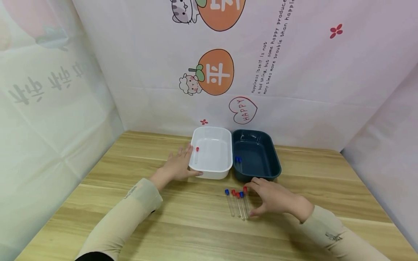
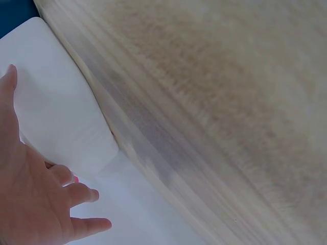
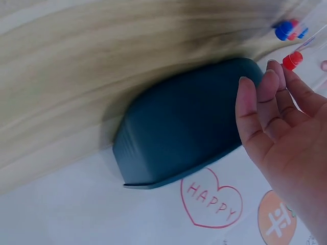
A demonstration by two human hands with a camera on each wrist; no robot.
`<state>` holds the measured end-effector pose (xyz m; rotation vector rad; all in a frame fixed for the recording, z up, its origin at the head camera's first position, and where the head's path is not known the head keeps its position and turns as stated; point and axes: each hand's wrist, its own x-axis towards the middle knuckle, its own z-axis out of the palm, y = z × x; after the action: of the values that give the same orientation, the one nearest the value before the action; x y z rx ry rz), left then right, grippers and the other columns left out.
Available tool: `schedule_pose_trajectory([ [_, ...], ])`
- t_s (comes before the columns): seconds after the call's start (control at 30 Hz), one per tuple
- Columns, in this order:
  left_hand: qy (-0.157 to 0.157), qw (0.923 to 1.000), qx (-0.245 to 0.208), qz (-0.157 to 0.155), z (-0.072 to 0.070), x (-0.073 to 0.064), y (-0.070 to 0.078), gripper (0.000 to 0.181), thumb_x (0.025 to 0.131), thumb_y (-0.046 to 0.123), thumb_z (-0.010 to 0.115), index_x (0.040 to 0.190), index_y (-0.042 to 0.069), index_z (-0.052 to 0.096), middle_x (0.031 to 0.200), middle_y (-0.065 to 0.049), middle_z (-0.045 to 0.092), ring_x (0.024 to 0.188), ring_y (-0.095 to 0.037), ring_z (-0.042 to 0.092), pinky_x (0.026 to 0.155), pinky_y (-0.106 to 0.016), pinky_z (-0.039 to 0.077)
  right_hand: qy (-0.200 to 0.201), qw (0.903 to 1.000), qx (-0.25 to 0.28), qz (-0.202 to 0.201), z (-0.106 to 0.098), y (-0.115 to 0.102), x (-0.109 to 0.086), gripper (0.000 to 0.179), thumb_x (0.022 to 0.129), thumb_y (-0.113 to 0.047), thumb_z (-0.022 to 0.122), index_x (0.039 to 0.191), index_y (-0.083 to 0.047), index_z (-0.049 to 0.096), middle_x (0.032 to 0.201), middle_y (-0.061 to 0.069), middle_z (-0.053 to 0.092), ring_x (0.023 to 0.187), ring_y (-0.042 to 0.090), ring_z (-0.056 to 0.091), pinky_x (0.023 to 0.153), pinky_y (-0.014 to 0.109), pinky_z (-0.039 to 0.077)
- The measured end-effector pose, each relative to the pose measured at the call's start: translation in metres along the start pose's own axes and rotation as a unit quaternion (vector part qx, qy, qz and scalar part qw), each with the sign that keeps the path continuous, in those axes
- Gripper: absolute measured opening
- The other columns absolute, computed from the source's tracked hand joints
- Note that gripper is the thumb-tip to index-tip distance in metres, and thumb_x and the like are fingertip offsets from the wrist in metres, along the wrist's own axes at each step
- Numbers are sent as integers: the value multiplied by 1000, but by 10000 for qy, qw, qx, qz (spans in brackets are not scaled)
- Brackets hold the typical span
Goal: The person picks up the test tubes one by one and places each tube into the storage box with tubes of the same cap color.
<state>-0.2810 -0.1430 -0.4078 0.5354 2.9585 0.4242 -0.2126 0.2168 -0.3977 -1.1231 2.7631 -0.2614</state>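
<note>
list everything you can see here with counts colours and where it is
white plastic tray: 1, white, table centre, left of the dark one
dark blue plastic tray: 1, touching the white tray's right side
red-capped clear tube: 1, inside the white tray
blue-capped clear tube: at least 1, inside the dark tray
loose capped tubes: about 5, red and blue caps, on the table before the trays
wooden table: 1, light wood
printed backdrop: pale, behind
hands: left hand rests on the white tray; right hand touches the loose tubes

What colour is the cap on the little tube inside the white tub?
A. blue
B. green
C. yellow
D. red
D. The tube lying in the white tub has a red cap at its far end; the blue-capped tube lies in the dark blue tub beside it.
</note>
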Motion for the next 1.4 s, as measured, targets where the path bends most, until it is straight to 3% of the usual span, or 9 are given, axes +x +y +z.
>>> schedule_pose_trajectory([
  [0.13,1,10000,20,-14,0,0,0,117,88,69,67,164,1,8,171,-15,6,154,-42,9,117,-70,10,60,9999,-36,-115,-5,-5,-1,88,77,-62,83,137,-2,59,117,1,58,92,12,53,75,34,53],
  [0.4,30,10000,4,4,0,-1,1,117,89,68,67,163,0,8,171,-16,7,154,-43,10,117,-70,11,194,9992,-225,-274,-14,-12,-2,88,76,-60,85,138,-3,58,121,6,59,101,17,58,85,40,56],
  [0.73,-14,10000,-60,-7,0,-1,1,117,88,68,67,163,0,8,171,-15,5,154,-42,8,117,-70,10,391,9976,-386,-432,-26,-18,0,89,76,-59,85,139,-3,58,124,7,60,102,18,59,89,40,56],
  [1.0,11,10000,-15,-3,-1,0,3,117,89,67,68,163,0,8,171,-15,6,154,-43,10,117,-70,11,785,9954,-427,-356,-41,-18,6,87,75,-53,89,139,-3,58,126,8,60,104,21,62,91,43,56],
  [1.4,-3,10000,-11,-16,-1,-2,4,116,89,66,68,163,0,8,171,-16,6,154,-43,10,117,-70,12,829,9956,-401,-143,-52,-11,19,90,75,-52,89,142,-3,56,132,12,59,114,27,61,99,48,52],
])
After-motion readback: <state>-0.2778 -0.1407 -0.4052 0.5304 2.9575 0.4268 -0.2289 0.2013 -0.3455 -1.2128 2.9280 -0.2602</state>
